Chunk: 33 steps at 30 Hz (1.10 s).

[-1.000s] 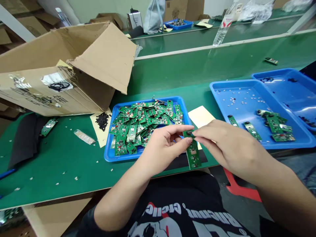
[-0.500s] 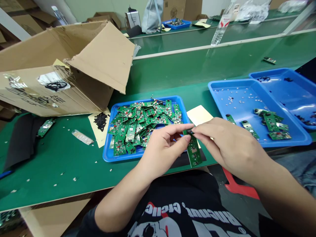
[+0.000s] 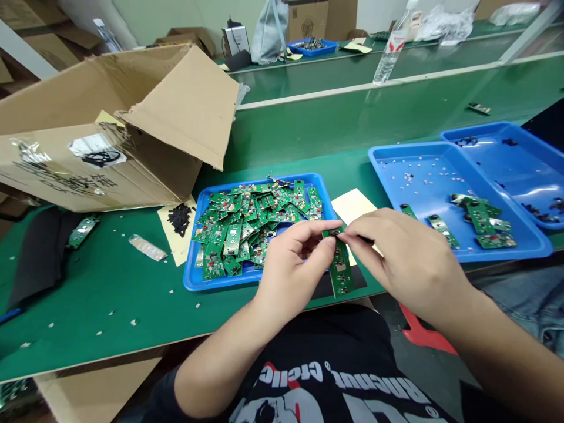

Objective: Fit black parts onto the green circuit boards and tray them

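My left hand (image 3: 293, 267) pinches the upper end of a long green circuit board (image 3: 341, 269) that hangs down over the table's front edge. My right hand (image 3: 399, 258) meets it from the right, fingertips pressed on a small black part (image 3: 335, 232) at the top of the board. Just behind my hands lies a blue tray (image 3: 192, 281) heaped with several green circuit boards (image 3: 255, 220). A yellow sheet (image 3: 352, 205) lies beside it.
An open cardboard box (image 3: 114, 123) lies tipped at the left. Two blue trays (image 3: 440, 176) at the right hold several boards (image 3: 480, 217) and small bits. A heap of black pieces (image 3: 178, 216) lies on a yellow sheet. A loose board (image 3: 81, 231) and a plastic bottle (image 3: 388, 50) are farther off.
Both hands and the board stay together. The view has shifted slightly; the hands sit a little lower left in the picture.
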Available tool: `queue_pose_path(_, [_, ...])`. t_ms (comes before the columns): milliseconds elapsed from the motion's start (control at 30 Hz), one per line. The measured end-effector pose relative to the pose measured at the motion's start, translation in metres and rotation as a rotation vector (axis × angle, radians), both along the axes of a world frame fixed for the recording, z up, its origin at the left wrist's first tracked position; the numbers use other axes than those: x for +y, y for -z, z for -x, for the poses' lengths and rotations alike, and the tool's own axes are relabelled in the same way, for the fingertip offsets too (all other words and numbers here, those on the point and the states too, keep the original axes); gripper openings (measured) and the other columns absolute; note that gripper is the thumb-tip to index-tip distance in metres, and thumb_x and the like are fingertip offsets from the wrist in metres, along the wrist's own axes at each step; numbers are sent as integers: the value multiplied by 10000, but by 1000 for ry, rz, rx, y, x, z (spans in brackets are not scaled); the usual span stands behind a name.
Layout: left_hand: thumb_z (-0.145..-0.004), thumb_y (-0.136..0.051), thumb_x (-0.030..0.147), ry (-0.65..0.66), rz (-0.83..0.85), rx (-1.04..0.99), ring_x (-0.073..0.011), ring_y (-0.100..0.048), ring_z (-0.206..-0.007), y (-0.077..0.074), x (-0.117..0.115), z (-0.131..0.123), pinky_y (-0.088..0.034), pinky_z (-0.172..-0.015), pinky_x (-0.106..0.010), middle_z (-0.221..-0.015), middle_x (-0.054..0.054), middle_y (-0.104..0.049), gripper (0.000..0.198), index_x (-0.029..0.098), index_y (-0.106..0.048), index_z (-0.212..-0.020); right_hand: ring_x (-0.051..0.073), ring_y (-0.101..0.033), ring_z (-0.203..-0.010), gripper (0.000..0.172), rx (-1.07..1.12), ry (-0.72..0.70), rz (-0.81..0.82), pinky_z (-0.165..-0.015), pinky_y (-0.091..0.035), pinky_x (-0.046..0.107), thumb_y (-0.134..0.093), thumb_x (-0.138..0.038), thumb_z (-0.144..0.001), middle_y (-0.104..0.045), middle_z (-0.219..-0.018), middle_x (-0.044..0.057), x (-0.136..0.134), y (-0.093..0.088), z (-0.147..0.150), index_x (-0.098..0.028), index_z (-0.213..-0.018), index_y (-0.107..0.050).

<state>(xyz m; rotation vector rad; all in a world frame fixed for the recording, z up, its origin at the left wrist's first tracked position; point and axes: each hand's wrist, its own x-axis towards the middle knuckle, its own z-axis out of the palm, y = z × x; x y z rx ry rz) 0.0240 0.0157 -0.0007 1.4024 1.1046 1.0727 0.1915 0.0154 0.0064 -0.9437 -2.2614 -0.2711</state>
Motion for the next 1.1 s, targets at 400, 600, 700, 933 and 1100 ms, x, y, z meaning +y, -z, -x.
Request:
queue_pose_path(400, [-852,-565,227,59,79,-109,-128,-635,-651,3,-1,0,-531,-632,-241,-772,-39,-712,248,127,-702,-1032,145,-614,-803,338,110,166,-12,-673,-550,303,-582,-77,-883,-532,-1277,165,-5,-1,4,-174,-1206,-601])
queue_pose_path(600, [-872,-587,262,123,195,-239,-127,-675,-669,3,-3,2,-570,-622,-242,-840,-29,-690,335,163,-653,-1185,175,-664,-856,164,147,-35,65,-762,-567,322,-595,-87,-881,-678,-988,96,5,-5,-6,-170,-1009,-656])
queue_pose_path(700, [-838,-646,236,56,164,-281,-97,-653,-644,2,-1,4,-589,-631,-225,-825,-2,-642,390,181,-628,-1224,149,-658,-800,114,158,-64,151,-713,-556,286,-588,-108,-896,-673,-870,55,6,-9,-10,-183,-958,-648])
queue_pose_path(933, [-767,-730,209,76,165,-289,-96,-614,-638,-3,7,13,-561,-489,-173,-779,-21,-658,90,139,-689,-806,153,-609,-782,95,54,-161,171,-684,-517,282,-560,-106,-910,-653,-841,61,6,-19,-16,-166,-899,-634])
queue_pose_path(1100, [-761,-723,190,193,220,-201,-55,-576,-454,-14,11,22,-502,-443,-164,-692,7,-652,77,136,-669,-746,154,-558,-764,188,2,-195,151,-662,-486,296,-538,-50,-901,-620,-825,54,7,-18,-16,-166,-1014,-634])
